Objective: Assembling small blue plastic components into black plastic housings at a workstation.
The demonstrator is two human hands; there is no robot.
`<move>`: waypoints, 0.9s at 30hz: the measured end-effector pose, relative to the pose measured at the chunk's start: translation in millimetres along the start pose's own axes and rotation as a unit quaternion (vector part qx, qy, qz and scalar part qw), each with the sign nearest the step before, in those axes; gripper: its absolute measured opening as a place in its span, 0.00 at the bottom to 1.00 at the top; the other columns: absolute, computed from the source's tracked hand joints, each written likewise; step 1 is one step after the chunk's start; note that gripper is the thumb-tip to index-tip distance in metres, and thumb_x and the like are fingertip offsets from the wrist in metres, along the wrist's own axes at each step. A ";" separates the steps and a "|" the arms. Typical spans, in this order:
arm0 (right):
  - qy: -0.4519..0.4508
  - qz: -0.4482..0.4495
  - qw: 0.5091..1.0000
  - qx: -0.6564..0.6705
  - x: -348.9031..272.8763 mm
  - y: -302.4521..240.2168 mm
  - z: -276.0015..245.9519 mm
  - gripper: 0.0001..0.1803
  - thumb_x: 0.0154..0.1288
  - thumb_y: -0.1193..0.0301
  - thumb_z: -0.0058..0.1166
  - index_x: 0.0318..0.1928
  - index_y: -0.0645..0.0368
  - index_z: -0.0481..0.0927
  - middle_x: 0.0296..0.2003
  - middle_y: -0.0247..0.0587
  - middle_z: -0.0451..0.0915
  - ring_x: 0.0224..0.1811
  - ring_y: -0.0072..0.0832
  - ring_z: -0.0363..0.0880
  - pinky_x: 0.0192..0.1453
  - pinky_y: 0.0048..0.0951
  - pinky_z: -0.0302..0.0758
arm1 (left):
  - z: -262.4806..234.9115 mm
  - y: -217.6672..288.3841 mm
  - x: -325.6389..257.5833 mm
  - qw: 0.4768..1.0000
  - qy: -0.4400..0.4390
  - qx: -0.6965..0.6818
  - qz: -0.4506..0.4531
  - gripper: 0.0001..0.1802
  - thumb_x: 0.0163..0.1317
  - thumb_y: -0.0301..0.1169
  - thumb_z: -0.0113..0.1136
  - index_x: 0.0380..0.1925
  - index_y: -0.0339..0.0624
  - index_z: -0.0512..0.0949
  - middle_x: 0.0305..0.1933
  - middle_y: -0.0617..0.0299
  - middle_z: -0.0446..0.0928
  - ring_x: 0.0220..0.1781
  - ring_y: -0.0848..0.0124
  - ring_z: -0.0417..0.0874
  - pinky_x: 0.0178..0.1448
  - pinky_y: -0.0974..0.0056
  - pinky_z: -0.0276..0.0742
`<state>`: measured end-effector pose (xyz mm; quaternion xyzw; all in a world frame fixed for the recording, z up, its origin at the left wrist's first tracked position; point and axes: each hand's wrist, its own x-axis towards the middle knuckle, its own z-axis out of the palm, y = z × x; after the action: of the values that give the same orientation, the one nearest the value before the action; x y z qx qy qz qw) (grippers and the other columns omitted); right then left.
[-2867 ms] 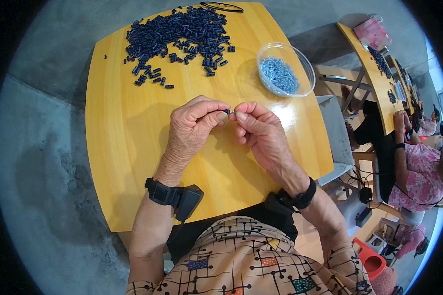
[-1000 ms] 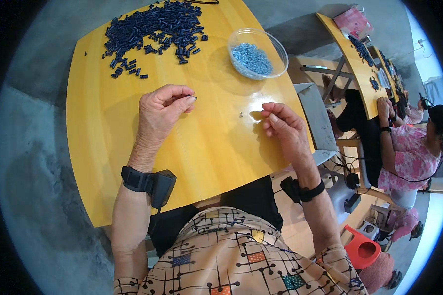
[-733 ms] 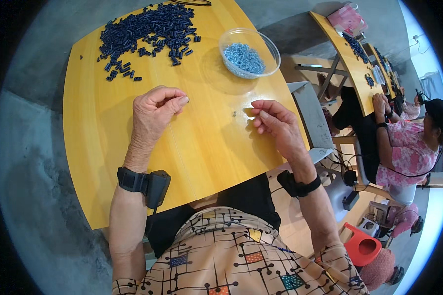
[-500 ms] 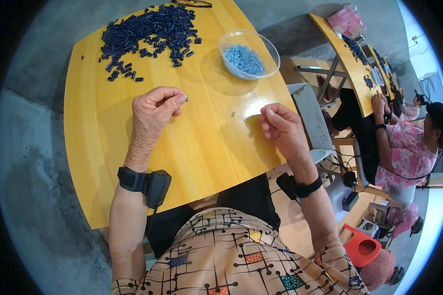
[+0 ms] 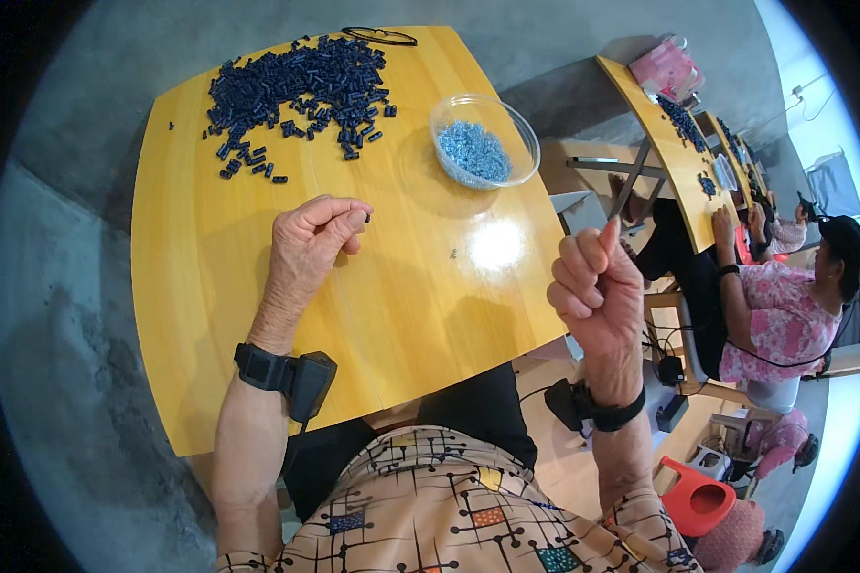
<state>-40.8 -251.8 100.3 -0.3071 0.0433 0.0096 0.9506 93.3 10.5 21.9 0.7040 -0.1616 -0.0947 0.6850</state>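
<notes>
1. Head view, left hand (image 5: pixel 317 234): centre-left of frame, above the table (image 5: pixel 258 296). Thumb and forefinger closed in a pinch on a small dark piece (image 5: pixel 367 218), mostly hidden; only its end shows at the fingertips.
2. Right hand (image 5: pixel 597 286): right of centre in frame, raised at the table's right edge, well apart from the left. Fingers curled in, thumb pressed to forefinger, tips pointing to the top of frame. Cannot tell whether anything sits between them.
3. Heap of dark blue pieces (image 5: pixel 296 86): upper left of frame, short and tubular; several strays lie loose along its lower side.
4. Clear round tub (image 5: pixel 529 164): upper centre, near the table's right edge. Holds many small pale-blue bits (image 5: pixel 473 153).
5. Tiny specks (image 5: pixel 453 254): on the tabletop between the hands, beside a bright glare patch; too small to identify.
6. Eyeglasses (image 5: pixel 380 36): top of frame, at the table's far edge, beside the heap.
7. Black straps with box-shaped units on both wrists.
8. Right side of frame: co-worker (image 5: pixel 784 306) in pink patterned top, seated at a second table (image 5: pixel 655 105) bearing similar dark pieces. Red stool (image 5: pixel 698 501) at lower right.
</notes>
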 end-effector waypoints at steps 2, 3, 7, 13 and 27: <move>0.017 0.006 1.000 -0.009 1.8 2.0 0.2 0.14 0.71 0.64 0.47 0.28 0.58 0.71 0.20 0.28 0.64 0.17 0.14 0.54 0.18 0.16 0.54 | 0.3 -3.0 1.4 1.000 -0.002 0.006 -0.001 0.09 0.63 0.32 0.60 0.34 0.36 0.82 0.25 0.67 0.77 0.23 0.81 0.76 0.27 0.75 0.71; 0.037 0.014 0.999 -0.016 2.7 4.9 2.1 0.11 0.71 0.66 0.48 0.32 0.59 0.73 0.22 0.28 0.66 0.18 0.14 0.57 0.20 0.16 0.57 | 0.3 -4.4 0.3 1.000 -0.004 0.014 -0.007 0.11 0.64 0.34 0.59 0.34 0.37 0.82 0.25 0.68 0.77 0.23 0.81 0.75 0.26 0.75 0.70; 0.117 -0.070 0.888 -0.439 9.5 14.8 -2.5 0.11 0.65 0.75 0.52 0.48 0.63 0.76 0.32 0.32 0.77 0.26 0.16 0.71 0.29 0.19 0.69 | -1.2 -1.7 0.7 1.000 -0.008 0.018 0.005 0.12 0.64 0.35 0.60 0.33 0.37 0.82 0.25 0.67 0.77 0.23 0.81 0.75 0.27 0.75 0.71; 0.039 -0.028 0.642 -0.765 -17.3 -1.1 13.3 0.23 0.55 0.75 0.62 0.52 0.61 0.73 0.42 0.38 0.79 0.39 0.24 0.78 0.42 0.27 0.76 | 0.9 -3.4 1.8 1.000 0.009 -0.015 0.020 0.09 0.60 0.32 0.64 0.31 0.36 0.82 0.23 0.66 0.77 0.23 0.81 0.76 0.26 0.75 0.72; -0.075 -0.024 0.996 -0.030 -8.3 -19.2 5.7 0.11 0.69 0.66 0.49 0.34 0.61 0.72 0.28 0.38 0.76 0.16 0.17 0.63 0.21 0.18 0.61 | 4.0 1.1 1.1 0.997 -0.071 0.005 0.021 0.06 0.59 0.20 0.57 0.36 0.33 0.81 0.28 0.64 0.77 0.29 0.77 0.80 0.35 0.74 0.76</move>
<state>-47.8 -264.0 116.8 -0.3352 -0.0357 0.0112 0.9414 92.8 6.4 22.9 0.6950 -0.2256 -0.1294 0.6703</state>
